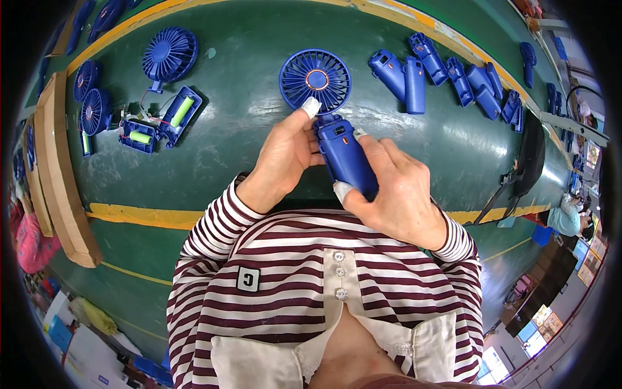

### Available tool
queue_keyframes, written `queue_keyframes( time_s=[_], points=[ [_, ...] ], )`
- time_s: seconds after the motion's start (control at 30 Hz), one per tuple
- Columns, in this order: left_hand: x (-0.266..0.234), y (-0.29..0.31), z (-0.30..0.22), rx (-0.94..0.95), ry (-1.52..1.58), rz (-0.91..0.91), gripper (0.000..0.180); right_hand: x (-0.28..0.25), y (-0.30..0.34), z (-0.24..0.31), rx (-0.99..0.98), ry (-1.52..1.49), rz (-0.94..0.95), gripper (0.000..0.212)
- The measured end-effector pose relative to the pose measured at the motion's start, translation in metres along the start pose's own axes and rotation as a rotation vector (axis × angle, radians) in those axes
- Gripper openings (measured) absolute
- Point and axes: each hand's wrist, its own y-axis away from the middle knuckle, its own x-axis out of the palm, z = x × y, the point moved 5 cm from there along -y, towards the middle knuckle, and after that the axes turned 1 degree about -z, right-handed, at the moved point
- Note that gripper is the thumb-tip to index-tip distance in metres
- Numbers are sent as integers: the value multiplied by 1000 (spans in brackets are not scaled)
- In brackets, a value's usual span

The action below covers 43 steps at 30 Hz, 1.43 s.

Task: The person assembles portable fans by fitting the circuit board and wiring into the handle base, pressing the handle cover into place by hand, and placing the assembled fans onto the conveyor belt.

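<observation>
Between my hands is a blue handheld fan point(348, 155), its round caged head pointing away from me and its handle toward my body. My left hand point(282, 154) pinches it near the neck, with the white-wrapped thumb on the lower rim of the cage. Around the handle's right side closes my right hand point(396, 188), white coverings on its fingertips. On the left lie opened handle halves point(179, 117) with a green battery cell and thin wires, beside a separate fan head point(170, 54).
Several blue handle shells point(414, 84) lie at the back right. More fan heads point(95, 110) rest at the far left by a long cardboard box point(61, 175). A black bag or strap point(530, 155) lies at the right edge. Another person point(569, 217) is at the far right.
</observation>
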Motion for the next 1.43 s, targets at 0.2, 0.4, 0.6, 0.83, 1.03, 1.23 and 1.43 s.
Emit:
queue_keyframes(
  time_s=[0.2, 0.4, 0.6, 0.83, 1.03, 1.23, 1.43],
  points=[
    [-2, 1, 0, -37, 9, -19, 51, 8, -13, 6, 12, 64, 64, 51],
    [1, 3, -2, -38, 90, 16, 44, 15, -16, 2, 30, 110, 76, 46],
    [-2, 0, 3, -26, -86, 49, 28, 21, -15, -1, 7, 116, 62, 47],
    [-1, -1, 1, -33, -14, 16, 26, 24, -13, 0, -30, 174, 43, 53],
    [-3, -6, 4, -48, -22, -53, 24, 26, -12, 1, -48, 200, 29, 54],
    [-3, -5, -2, -7, -72, -101, 22, 17, -15, 1, -85, 109, -79, 48],
    [1, -4, -18, 287, -100, 75, 30, 36, -11, -37, 336, -451, 48, 46]
  ],
)
